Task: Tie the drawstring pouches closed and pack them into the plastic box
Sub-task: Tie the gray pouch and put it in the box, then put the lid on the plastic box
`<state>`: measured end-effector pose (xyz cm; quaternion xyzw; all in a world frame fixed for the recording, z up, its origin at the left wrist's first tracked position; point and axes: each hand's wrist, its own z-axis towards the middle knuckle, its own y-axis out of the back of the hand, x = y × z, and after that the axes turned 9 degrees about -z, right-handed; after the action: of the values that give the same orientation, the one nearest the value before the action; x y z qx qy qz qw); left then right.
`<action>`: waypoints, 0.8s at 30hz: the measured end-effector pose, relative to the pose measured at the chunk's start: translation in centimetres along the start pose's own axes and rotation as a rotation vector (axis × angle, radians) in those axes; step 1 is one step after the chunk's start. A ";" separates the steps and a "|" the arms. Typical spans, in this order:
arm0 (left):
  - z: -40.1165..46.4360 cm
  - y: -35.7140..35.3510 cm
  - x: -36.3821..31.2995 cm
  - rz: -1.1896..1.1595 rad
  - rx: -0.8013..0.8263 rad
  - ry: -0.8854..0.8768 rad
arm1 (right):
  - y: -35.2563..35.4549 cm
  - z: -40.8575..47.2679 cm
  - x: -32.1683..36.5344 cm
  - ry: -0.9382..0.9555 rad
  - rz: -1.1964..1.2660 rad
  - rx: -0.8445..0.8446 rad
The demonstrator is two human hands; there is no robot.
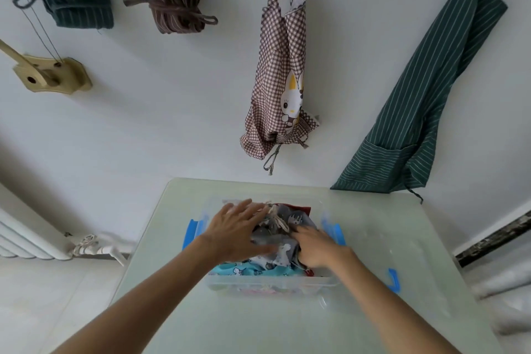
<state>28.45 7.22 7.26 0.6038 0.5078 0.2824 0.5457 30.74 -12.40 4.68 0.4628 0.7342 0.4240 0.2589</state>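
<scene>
Our left hand (234,231) lies flat, its fingers (244,208) straight and spread, pressing down on the pile of soft fabric pouches (273,241) inside the plastic box (270,284). Our right hand (316,248) has its fingers (304,230) bent downward and tucked into the grey cloth; we cannot tell whether they pinch it or only push. Between the two hands runs a pale twisted drawstring (277,221), knotted on a grey printed pouch. Nearer to us than the fingers lies a turquoise printed pouch (244,270), and beyond them a red one (298,208) shows at the far edge. The box is clear, thin-walled and rectangular, with blue clips (191,231) on its sides, and it stands on the smooth pale bench (258,325). Both forearms reach forward, bare, converging over the box. Past the bench, a checked cloth bag (280,89) hangs on the white wall.
</scene>
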 end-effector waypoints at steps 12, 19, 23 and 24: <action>2.5 -4.2 1.4 0.052 0.205 0.252 | -3.2 1.1 0.5 -0.027 0.209 0.137; 1.5 -2.3 -0.9 0.007 0.050 0.253 | -1.8 -1.0 0.6 -0.026 0.409 -0.023; -0.9 1.0 -3.1 -0.178 -0.026 0.272 | -0.6 -5.0 0.0 0.042 0.428 -0.249; -1.5 1.7 -4.1 -0.207 -0.085 0.261 | -0.5 -6.3 -0.6 0.061 0.422 -0.324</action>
<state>26.32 4.22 10.12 0.4829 0.6214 0.3217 0.5264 25.92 -15.40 7.47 0.5452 0.5515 0.5943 0.2130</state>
